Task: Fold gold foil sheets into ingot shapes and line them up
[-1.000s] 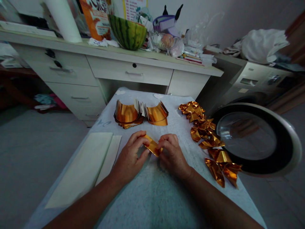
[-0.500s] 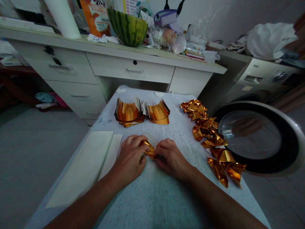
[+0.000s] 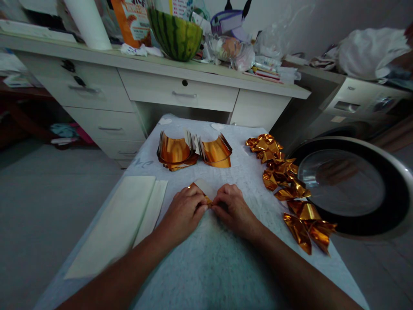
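Note:
Both my hands pinch one small sheet of gold foil paper (image 3: 208,200) over the middle of the cloth-covered table. My left hand (image 3: 187,209) is closed on its left part, with thumb and fingertips at the lower edge. My right hand (image 3: 232,209) pinches the right end, close to the left fingertips. The sheet's pale side shows behind the fingers; much of the foil is hidden by them. Beyond my hands stand two stacks of curved gold foil sheets (image 3: 176,150). To the right lies a row of folded gold foil pieces (image 3: 285,178).
Folded cream paper (image 3: 112,224) lies at the table's left side. Past the table stands a white desk (image 3: 180,97) carrying a watermelon half (image 3: 176,36), a paper roll (image 3: 88,23) and plastic bags. On the right, a washing machine's round open door (image 3: 346,185) sits close to the table edge.
My left hand has shifted its grip, bringing its thumb and fingertips closer to my right hand. The foil, rolled between the hands before, now shows a gold corner above the left fingers.

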`<state>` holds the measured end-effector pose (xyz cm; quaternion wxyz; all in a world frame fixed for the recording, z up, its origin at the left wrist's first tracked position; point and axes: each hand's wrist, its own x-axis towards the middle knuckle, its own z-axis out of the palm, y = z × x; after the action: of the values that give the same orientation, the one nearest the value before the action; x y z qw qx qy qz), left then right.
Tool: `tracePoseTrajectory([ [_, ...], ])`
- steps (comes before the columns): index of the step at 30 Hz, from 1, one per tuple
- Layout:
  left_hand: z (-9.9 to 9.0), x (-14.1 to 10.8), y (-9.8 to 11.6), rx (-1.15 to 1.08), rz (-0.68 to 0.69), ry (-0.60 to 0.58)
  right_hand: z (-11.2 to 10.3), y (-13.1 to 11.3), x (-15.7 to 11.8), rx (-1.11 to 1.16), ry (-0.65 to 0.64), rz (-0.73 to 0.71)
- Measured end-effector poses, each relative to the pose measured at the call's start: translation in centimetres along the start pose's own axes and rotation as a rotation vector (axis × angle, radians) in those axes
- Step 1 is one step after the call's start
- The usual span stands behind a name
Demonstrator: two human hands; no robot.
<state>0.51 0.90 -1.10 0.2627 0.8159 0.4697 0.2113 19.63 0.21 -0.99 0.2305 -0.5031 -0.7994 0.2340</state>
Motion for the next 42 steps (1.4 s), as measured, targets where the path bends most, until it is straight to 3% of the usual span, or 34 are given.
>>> tracePoseTrajectory([
  [26, 0.69, -0.06, 0.59, 0.092, -0.099, 0.177, 0.84, -0.27, 0.47, -0.08, 0.086, 0.147],
  [42, 0.86, 0.05, 0.37, 0.252, -0.096, 0.143, 0.82, -0.52, 0.57, -0.083, 0.097, 0.175],
])
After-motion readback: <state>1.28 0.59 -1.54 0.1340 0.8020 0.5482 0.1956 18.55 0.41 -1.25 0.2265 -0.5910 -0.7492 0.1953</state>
